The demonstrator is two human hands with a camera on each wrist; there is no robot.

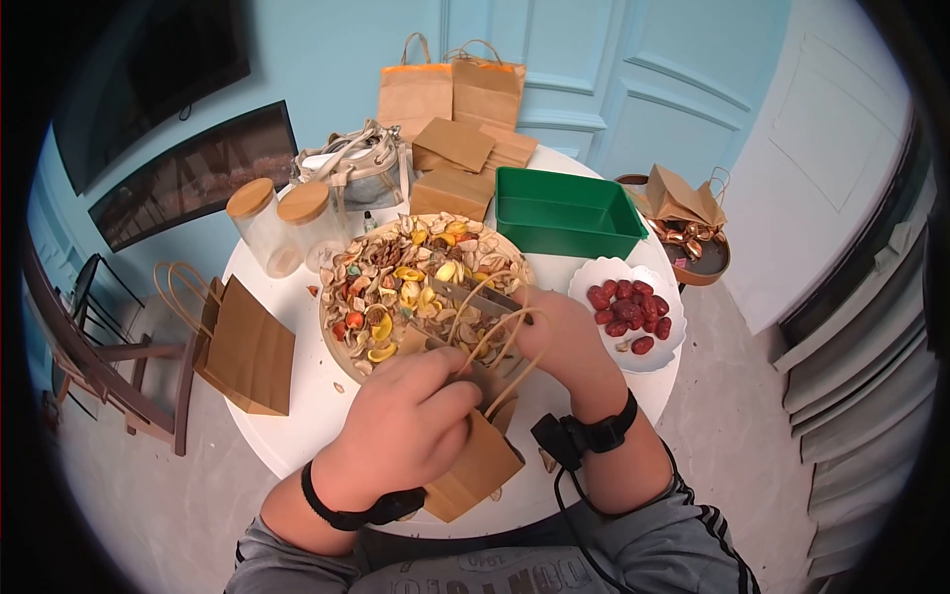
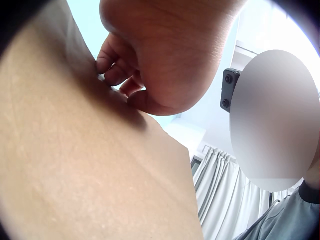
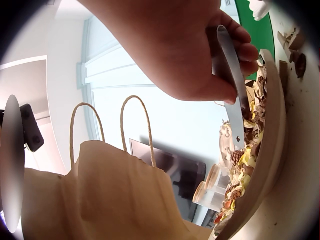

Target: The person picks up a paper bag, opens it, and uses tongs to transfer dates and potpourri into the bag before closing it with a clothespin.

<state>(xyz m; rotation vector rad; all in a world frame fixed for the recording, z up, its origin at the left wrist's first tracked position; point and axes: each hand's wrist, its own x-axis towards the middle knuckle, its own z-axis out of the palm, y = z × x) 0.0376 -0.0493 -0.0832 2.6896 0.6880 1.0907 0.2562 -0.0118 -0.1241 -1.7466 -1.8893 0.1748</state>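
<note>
A small brown paper bag point(image 1: 475, 473) with twisted handles stands at the near table edge. Its upper rim is pinched by my left hand point(image 1: 401, 426); the left wrist view shows the curled fingers of that hand point(image 2: 155, 65) at the edge of the bag point(image 2: 95, 170). Metal tongs point(image 3: 232, 75) are gripped in my right hand point(image 3: 175, 55), and their tips reach down to the dried petals and cones point(image 3: 245, 165). From above, the right hand point(image 1: 564, 342) is right of the bag handles, beside the round tray of petals point(image 1: 396, 267). Whether the tongs pinch anything cannot be told.
A green bin point(image 1: 569, 213) and a white plate of red dates point(image 1: 633, 312) lie to the right. Two lidded jars point(image 1: 262, 228), a grey handbag point(image 1: 366, 173) and several paper bags point(image 1: 455, 144) stand behind. Another paper bag point(image 1: 247, 346) is at the left edge.
</note>
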